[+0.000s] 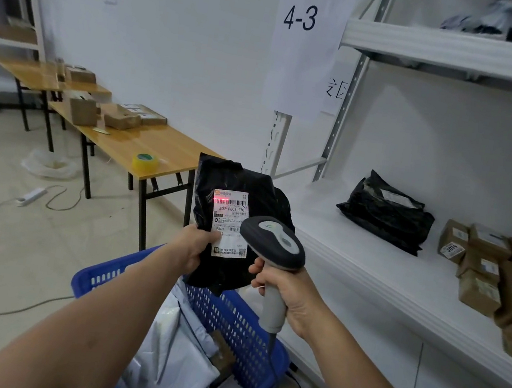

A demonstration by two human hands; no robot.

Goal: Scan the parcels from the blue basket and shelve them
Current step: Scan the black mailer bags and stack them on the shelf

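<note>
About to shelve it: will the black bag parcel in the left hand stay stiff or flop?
Likely soft, not stiff: the black bag parcel is wrinkled film, though it stands above the left hand without folding. Probably light: one hand holds it by an edge. It may slide on the shelf.

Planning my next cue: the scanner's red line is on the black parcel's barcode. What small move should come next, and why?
Probably swing the left hand with the black parcel right, toward the white shelf. The scanner in the right hand lights its barcode, and bare shelf lies beside the shelved black bag.
</note>
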